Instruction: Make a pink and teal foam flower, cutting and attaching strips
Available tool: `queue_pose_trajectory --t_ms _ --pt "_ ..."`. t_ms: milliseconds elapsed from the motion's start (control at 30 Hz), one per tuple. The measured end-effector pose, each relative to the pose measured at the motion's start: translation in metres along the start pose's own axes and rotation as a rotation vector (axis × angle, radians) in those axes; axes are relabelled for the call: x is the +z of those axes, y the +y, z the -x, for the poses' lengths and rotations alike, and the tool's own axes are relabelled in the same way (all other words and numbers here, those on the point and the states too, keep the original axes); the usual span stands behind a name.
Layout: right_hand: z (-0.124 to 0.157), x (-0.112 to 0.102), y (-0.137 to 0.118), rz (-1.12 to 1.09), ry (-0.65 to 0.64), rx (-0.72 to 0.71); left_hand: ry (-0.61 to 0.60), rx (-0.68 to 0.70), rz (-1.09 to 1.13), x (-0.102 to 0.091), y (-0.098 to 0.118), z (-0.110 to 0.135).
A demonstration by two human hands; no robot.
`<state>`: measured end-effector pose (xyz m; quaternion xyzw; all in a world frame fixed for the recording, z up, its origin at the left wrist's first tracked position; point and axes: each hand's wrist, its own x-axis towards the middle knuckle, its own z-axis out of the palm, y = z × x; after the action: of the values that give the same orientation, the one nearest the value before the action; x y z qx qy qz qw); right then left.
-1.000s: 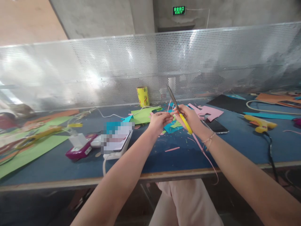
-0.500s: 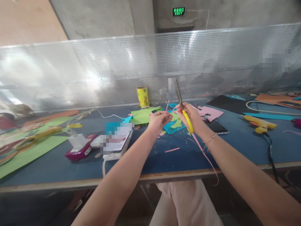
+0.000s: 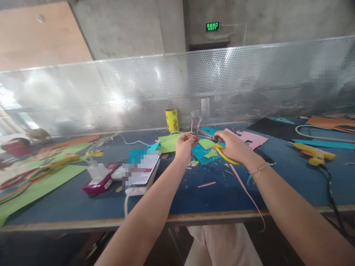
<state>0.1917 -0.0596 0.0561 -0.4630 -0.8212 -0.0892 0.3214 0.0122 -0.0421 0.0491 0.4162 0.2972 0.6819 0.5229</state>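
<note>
My left hand (image 3: 185, 145) pinches a thin pink paper strip (image 3: 192, 125), whose narrow ends stick up above the fingers. Yellow-handled scissors (image 3: 227, 158) are gripped in my right hand (image 3: 234, 145), their blades (image 3: 205, 135) pointing left at the pink paper beside my left fingertips. Whether the blades touch the paper I cannot tell. Under and around both hands lie blue paper (image 3: 206, 154) and green paper (image 3: 169, 143) with small scraps. A long pink strip (image 3: 246, 192) hangs below my right wrist over the table's front edge.
A phone (image 3: 144, 171) rests on a white block at left, near a purple power strip (image 3: 101, 181). A yellow can-like container (image 3: 172, 121) stands by the perforated metal screen (image 3: 138, 88). At right lie a yellow glue gun (image 3: 316, 152) and black paper (image 3: 270, 129).
My right hand has turned the scissors from pointing upward to pointing left, bringing the blades to the pink paper at my left hand. The camera view has tilted up slightly.
</note>
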Motion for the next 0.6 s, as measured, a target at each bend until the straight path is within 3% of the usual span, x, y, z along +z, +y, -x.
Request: queue_pose_trajectory --t_ms 600 --pt "-0.0008 0.0043 0.0026 0.033 0.002 -0.025 -0.013 -0.021 -0.04 0.0021 0.0001 0.0008"
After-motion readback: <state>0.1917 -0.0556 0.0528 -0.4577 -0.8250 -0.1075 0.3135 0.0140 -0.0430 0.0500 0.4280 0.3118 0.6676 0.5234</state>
